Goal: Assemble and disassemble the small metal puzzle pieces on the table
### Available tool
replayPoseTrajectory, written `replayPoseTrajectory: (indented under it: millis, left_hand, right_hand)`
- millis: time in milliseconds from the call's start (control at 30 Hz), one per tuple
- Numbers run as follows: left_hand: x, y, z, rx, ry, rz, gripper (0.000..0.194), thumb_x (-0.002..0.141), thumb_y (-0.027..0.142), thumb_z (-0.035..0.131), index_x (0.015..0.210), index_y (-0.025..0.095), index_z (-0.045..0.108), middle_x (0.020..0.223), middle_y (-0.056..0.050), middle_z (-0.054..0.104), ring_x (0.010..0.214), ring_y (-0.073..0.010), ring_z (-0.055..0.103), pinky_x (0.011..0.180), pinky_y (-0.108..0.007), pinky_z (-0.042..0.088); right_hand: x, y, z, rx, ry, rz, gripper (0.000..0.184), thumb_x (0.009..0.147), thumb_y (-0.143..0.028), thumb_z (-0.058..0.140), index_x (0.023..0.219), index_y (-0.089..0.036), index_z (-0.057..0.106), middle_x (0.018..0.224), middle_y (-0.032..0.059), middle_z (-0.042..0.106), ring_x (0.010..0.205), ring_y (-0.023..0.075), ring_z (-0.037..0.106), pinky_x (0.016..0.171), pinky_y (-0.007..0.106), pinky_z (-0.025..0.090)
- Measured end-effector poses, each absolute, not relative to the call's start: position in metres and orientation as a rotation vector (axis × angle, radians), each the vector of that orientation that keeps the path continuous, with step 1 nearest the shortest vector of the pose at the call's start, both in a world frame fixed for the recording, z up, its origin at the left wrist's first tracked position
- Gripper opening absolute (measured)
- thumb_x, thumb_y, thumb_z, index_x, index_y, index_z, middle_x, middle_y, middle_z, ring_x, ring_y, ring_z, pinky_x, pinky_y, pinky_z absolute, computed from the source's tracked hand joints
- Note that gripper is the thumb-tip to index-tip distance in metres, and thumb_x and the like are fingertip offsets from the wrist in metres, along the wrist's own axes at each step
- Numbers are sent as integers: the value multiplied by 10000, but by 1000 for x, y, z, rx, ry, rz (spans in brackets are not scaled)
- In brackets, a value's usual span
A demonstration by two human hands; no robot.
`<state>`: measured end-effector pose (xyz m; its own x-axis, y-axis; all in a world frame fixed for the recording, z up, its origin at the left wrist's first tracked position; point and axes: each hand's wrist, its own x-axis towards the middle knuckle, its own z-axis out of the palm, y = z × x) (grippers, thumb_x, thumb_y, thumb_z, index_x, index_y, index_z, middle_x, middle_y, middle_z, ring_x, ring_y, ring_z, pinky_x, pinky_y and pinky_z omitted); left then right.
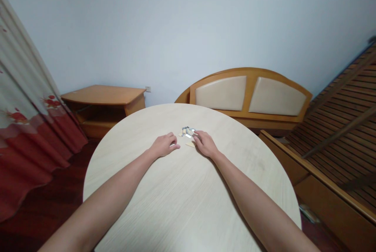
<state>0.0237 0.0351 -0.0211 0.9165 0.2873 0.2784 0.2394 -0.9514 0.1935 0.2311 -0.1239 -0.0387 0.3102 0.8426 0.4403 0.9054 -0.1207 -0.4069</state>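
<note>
A small pile of building-block pieces (184, 131), grey, white and cream, lies on the round pale table (164, 201). My left hand (164, 145) rests left of the pile, its fingers curled and its thumb stretched toward the right. A small white piece (172, 145) shows between that thumb and the fingers. My right hand (206, 144) is at the pile's right side, thumb and forefinger apart, fingertips by the white pieces. A flat cream piece (190, 144) lies just below the pile, beside the right thumb. The pieces are too small to make out in detail.
Behind the table stand a low wooden cabinet (108, 94) on the left and a headboard with cream panels (220, 93) on the right. A red and white curtain (35, 126) hangs far left. Wooden bed slats (346, 126) lean at the right.
</note>
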Motion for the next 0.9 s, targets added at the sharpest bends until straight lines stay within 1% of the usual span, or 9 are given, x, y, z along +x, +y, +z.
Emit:
replayPoseTrajectory:
  millis: [67, 167, 267, 333, 400, 500, 633, 767, 900]
  left_hand:
    - [24, 34, -21, 2923, 422, 468, 242, 964, 455, 599, 957, 220, 658, 1048, -43, 649, 888, -206, 643, 769, -301, 474]
    - [24, 33, -21, 2910, 428, 475, 248, 967, 460, 587, 977, 222, 659, 1055, -42, 651, 899, -205, 645, 784, -302, 479]
    - [24, 33, -20, 2879, 433, 472, 247, 975, 450, 566, 1010, 226, 664, 1066, -42, 656, 915, -207, 649, 798, -309, 487]
    - [24, 33, -18, 2856, 432, 465, 241, 979, 433, 554, 1034, 229, 668, 1075, -43, 660, 931, -210, 651, 807, -313, 492]
    - [24, 33, -17, 2835, 436, 461, 241, 981, 422, 547, 1060, 230, 668, 1085, -45, 665, 945, -214, 654, 818, -318, 496]
    - [23, 33, -16, 2804, 437, 468, 249, 989, 416, 533, 1080, 227, 665, 1096, -48, 673, 955, -214, 660, 834, -322, 496]
    - [23, 32, -15, 2774, 423, 475, 240, 987, 399, 529, 1069, 222, 668, 1096, -51, 679, 974, -215, 662, 850, -325, 495]
    - [22, 31, -13, 2762, 419, 484, 249, 984, 399, 522, 1069, 220, 674, 1090, -54, 679, 972, -218, 658, 848, -331, 494]
    - [20, 30, -9, 2751, 413, 521, 262, 989, 403, 506, 1048, 219, 684, 1075, -55, 683, 940, -208, 653, 830, -324, 493]
  right_hand:
    - [234, -122, -37, -2086, -1562, -108, 436, 1027, -304, 401, 1396, -142, 567, 1438, 150, 598, 1331, 271, 515, 1109, 420, 375]
    - [232, -123, -34, -2186, -1590, -83, 465, 1038, -298, 360, 1445, -149, 530, 1476, 135, 574, 1386, 270, 469, 1127, 433, 337]
    - [229, -128, -27, -2229, -1544, -126, 428, 1041, -292, 353, 1357, -163, 611, 1383, 128, 647, 1296, 259, 548, 1086, 406, 353]
    - [228, -132, -22, -2265, -1490, -179, 383, 1027, -292, 393, 1257, -165, 673, 1262, 125, 708, 1184, 258, 609, 1031, 389, 379]
    - [230, -136, -19, -2310, -1436, -230, 336, 997, -290, 464, 1195, -159, 702, 1171, 125, 729, 1109, 261, 628, 980, 378, 396]
    - [233, -138, -19, -2401, -1350, -273, 328, 961, -292, 539, 1195, -148, 718, 1170, 145, 705, 1107, 278, 614, 937, 374, 408]
    - [238, -137, -22, -2504, -1257, -227, 310, 985, -310, 519, 1110, -177, 770, 1178, 152, 680, 1119, 297, 597, 896, 386, 418]
    - [242, -136, -23, -2501, -1246, -186, 250, 980, -267, 547, 1049, -182, 772, 1160, 141, 680, 1096, 276, 597, 864, 364, 417]
    - [246, -139, -25, -2463, -1226, -173, 138, 951, -224, 604, 992, -172, 724, 1115, 118, 699, 1044, 247, 609, 832, 334, 404]
